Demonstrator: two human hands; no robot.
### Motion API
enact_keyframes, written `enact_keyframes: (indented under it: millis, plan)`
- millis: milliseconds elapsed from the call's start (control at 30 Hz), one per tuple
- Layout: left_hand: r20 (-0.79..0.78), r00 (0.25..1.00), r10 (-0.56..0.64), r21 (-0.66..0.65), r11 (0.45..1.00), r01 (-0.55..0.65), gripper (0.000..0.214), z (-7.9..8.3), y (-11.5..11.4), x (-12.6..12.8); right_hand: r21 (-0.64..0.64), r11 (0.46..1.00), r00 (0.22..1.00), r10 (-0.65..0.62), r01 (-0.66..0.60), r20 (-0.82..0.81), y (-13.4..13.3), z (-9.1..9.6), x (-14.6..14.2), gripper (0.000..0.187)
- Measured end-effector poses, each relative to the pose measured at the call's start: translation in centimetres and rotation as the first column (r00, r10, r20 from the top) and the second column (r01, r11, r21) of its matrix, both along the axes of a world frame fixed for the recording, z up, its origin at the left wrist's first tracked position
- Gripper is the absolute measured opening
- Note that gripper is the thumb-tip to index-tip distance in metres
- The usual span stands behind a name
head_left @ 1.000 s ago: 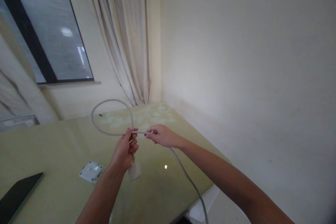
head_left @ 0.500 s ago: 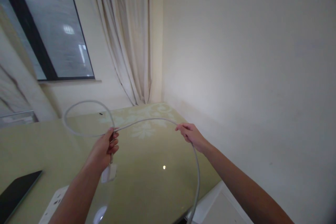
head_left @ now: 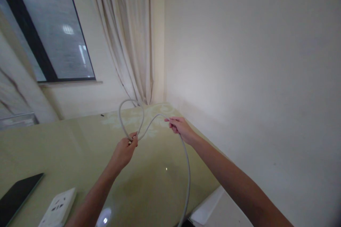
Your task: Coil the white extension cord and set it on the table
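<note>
A thin pale grey cable runs between both hands above the table. My left hand pinches it where a single loop stands up beyond the fingertips. From there the cable arches across to my right hand, whose fingers are closed round it with the index finger pointing left. Past the right hand it hangs in a curve down to the near table edge. The cable's ends are not visible.
The glossy greenish table meets a bare wall at right. A white power strip and a dark flat device lie at lower left. A white box-like object stands below the table's right edge. Curtains hang behind.
My left hand has moved right and turned, bringing the loop along; the loop looks narrower. My right hand has shifted slightly left and up, so the hands are closer together.
</note>
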State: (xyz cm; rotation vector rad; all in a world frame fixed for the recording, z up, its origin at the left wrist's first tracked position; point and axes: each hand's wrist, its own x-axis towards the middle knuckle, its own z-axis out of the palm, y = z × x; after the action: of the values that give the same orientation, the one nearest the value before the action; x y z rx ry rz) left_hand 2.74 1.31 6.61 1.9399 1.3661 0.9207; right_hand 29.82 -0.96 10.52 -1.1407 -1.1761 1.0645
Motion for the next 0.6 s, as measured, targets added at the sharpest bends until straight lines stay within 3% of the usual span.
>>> enact_keyframes:
  millis: [100, 200, 300, 433, 600]
  plan:
    - [-0.262, 0.965, -0.013, 0.072, 0.997, 0.033, 0.048, 0.1, -1.0, 0.8, -0.034, 0.992, 0.968, 0.107, -0.117, -0.229, -0.2, 0.6, -1.2, 0.029]
    - [-0.506, 0.861, 0.042, 0.095, 0.995, 0.007, 0.044, 0.2, -2.3, 1.7, -0.047, 0.989, 0.932, 0.115, -0.139, -0.343, -0.3, 1.0, -2.1, 0.029]
    - [-0.654, 0.745, 0.132, 0.156, 0.987, -0.039, 0.046, 0.5, -3.5, 2.7, -0.039, 0.991, 0.883, 0.096, -0.128, -0.460, -0.6, 1.4, -2.9, 0.034]
    - [-0.744, 0.610, 0.273, 0.288, 0.955, -0.077, 0.053, 0.6, -4.0, 3.6, -0.016, 0.986, 0.849, 0.134, -0.165, -0.510, -1.1, 1.8, -3.7, 0.054]
    - [-0.707, 0.567, 0.423, 0.466, 0.881, -0.076, 0.059, -0.1, -2.8, 3.8, 0.044, 0.999, 0.928, 0.038, -0.023, -0.371, -1.7, 2.4, -4.1, 0.041]
